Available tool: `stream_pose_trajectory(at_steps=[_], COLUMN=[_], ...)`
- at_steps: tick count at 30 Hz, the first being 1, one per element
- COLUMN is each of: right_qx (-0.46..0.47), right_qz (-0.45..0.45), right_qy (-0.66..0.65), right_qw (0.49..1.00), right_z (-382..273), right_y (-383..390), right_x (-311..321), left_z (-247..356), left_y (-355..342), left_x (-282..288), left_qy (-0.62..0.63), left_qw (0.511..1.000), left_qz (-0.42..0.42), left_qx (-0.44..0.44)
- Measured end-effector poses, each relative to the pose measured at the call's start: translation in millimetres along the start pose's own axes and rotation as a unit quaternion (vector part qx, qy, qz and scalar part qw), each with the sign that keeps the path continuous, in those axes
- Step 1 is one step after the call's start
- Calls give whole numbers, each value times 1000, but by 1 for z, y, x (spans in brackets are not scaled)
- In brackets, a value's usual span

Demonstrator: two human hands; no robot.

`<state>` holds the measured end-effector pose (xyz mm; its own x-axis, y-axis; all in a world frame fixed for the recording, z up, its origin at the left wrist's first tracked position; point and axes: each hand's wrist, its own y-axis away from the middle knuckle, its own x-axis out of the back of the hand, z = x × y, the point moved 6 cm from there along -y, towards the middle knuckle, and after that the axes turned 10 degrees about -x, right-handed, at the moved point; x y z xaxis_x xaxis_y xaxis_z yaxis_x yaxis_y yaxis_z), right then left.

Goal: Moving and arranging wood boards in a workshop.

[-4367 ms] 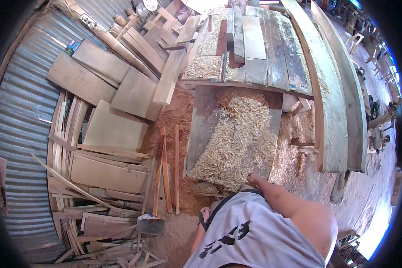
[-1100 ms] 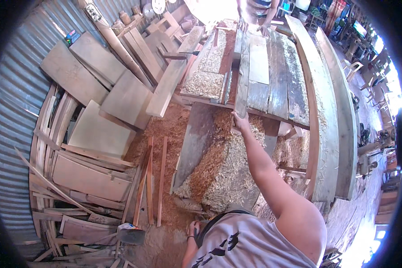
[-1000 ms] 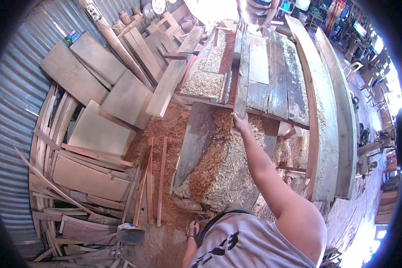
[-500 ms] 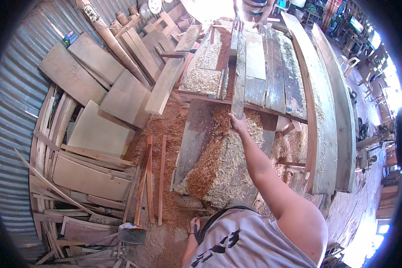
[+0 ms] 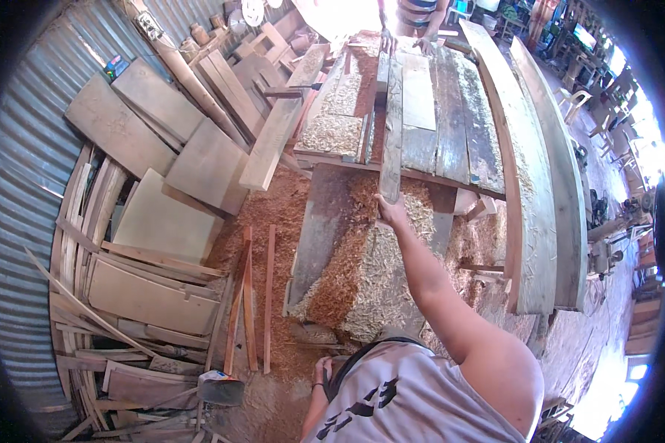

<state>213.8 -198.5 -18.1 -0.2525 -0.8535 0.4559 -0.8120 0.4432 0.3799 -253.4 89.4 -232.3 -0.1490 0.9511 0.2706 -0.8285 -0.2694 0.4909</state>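
Observation:
Gripped in my right hand (image 5: 389,209) is the near end of a long, weathered grey plank (image 5: 392,140), which runs away from me along the slot in a shavings-covered wooden machine table (image 5: 451,148) and overhangs its near edge. My left hand (image 5: 322,369) is low at my left hip, fingers curled; what they hold, if anything, is hidden. Beyond the table a co-worker in a striped top (image 5: 414,13) has one hand (image 5: 388,40) at the plank's far end and the other (image 5: 425,46) on the tabletop.
Leaning boards (image 5: 125,125) and piled offcuts (image 5: 148,295) line the corrugated wall (image 5: 22,244) at left. Two long boards (image 5: 532,244) lie at right. A shavings-covered panel (image 5: 318,221) lies below the table, narrow strips (image 5: 270,295) and a dustpan-like scoop (image 5: 222,391) left of it.
My right hand has risen from my waist to the plank, and the co-worker has appeared at the far end. Over the last second the plank's near end has shifted slightly toward me and left.

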Motion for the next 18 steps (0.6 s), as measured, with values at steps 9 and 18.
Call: stream_pose_trajectory(at_steps=[9,18], right_qx=[-19,-29], right_qz=[11,23], right_qy=[47,63], right_qw=[999,997], right_z=[13,27], right_y=[9,17], right_x=[-2,-2], left_z=[-5,-17], left_y=[-4,-16], left_x=[2,2], left_qy=[-20,7], left_qw=[1000,1000], left_qz=[-9,1], left_qx=[3,-8])
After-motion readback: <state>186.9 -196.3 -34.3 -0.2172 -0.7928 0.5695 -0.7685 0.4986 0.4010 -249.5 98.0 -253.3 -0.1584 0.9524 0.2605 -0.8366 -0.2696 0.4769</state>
